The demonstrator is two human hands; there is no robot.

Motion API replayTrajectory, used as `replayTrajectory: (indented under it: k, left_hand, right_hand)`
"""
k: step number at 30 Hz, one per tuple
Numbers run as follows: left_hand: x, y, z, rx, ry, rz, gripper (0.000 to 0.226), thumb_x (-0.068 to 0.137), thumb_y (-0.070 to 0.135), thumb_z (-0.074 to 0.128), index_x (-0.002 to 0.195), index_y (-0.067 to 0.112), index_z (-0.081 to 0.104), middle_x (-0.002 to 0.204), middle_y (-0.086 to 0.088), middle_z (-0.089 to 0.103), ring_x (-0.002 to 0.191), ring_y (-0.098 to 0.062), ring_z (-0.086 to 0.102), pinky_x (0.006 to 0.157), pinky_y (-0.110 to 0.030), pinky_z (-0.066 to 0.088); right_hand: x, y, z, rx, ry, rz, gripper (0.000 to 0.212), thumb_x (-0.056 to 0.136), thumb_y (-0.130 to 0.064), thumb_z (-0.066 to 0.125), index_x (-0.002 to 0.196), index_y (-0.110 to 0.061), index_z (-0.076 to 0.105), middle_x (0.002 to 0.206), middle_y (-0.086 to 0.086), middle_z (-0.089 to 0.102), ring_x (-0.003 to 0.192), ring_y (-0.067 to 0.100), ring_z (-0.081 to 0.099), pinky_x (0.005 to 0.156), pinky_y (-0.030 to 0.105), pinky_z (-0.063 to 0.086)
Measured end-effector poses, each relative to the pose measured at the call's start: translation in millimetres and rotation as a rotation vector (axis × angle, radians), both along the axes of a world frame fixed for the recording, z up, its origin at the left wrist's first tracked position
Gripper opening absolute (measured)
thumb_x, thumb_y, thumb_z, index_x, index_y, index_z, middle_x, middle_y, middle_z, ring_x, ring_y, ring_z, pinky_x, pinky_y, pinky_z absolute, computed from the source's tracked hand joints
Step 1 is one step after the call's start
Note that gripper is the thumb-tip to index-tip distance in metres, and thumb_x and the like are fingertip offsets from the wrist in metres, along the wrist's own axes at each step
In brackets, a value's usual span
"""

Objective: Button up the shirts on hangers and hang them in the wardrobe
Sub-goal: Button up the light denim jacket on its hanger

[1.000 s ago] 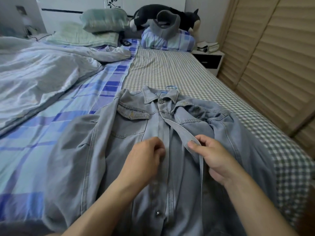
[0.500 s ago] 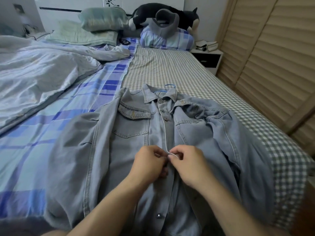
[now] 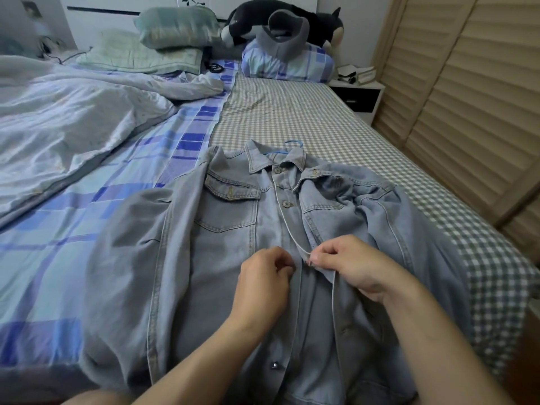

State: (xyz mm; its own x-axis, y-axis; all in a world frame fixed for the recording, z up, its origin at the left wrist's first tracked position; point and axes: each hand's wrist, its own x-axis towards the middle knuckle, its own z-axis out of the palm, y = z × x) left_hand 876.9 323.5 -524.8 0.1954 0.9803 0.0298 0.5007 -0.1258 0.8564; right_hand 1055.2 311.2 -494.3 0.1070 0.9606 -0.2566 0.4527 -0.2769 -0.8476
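A light blue denim shirt (image 3: 222,258) lies face up on the bed, collar away from me. A blue hanger (image 3: 293,143) pokes out at the collar. The two top buttons are fastened; a lower button (image 3: 274,365) stays unfastened. My left hand (image 3: 263,285) has its fingers curled on the left placket at mid-chest. My right hand (image 3: 350,264) pinches the edge of the right placket and holds it against the left one. The button between my fingers is hidden.
The bed (image 3: 292,112) carries a crumpled quilt (image 3: 73,121) at left, pillows (image 3: 178,27) and a plush toy (image 3: 280,21) at the head. A nightstand (image 3: 356,95) stands at the far right, louvred wardrobe doors (image 3: 467,97) along the right side.
My right hand brought the right placket over from the right to the middle, next to my left hand. The flap that stood open now lies closed down to mid-chest.
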Motion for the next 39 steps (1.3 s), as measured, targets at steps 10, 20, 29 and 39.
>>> replayTrajectory:
  k: [10,20,29,39]
  left_hand:
    - [-8,-1,21,-0.456,-0.548,0.026,0.011,0.096,-0.005,0.060,0.091,0.004,0.063,0.074,-0.010,0.059,0.059,-0.022,0.066,0.063,-0.038,0.062]
    - [-3,-3,16,-0.462,-0.667,0.102,0.015,0.091,-0.009,0.066,0.085,0.003,0.072,0.065,-0.007,0.066,0.062,-0.015,0.066,0.066,-0.032,0.061]
    - [-1,-2,7,-0.206,-0.362,0.123,0.030,0.084,0.001,0.067,0.076,0.029,0.076,0.065,-0.003,0.073,0.067,-0.023,0.073,0.074,-0.049,0.063]
    - [-1,1,8,-0.159,-0.327,0.117,0.030,0.079,0.004,0.074,0.076,0.034,0.075,0.068,0.004,0.074,0.067,-0.020,0.073,0.074,-0.043,0.062]
  right_hand:
    - [-8,-7,3,0.107,0.288,-0.060,0.030,0.105,-0.016,0.052,0.079,-0.016,0.066,0.083,0.001,0.063,0.088,0.013,0.053,0.090,0.031,0.039]
    - [-34,-4,1,0.181,0.004,-0.100,0.019,0.096,-0.014,0.067,0.079,-0.014,0.075,0.078,0.005,0.074,0.073,0.004,0.059,0.074,0.026,0.047]
    - [-36,-4,1,0.151,0.016,-0.100,0.018,0.093,-0.012,0.071,0.076,-0.015,0.072,0.064,-0.009,0.061,0.063,0.000,0.051,0.063,0.017,0.040]
    - [-36,-9,3,-0.019,0.149,-0.026,0.018,0.091,0.012,0.059,0.091,-0.006,0.061,0.057,-0.006,0.061,0.051,0.007,0.057,0.061,0.028,0.056]
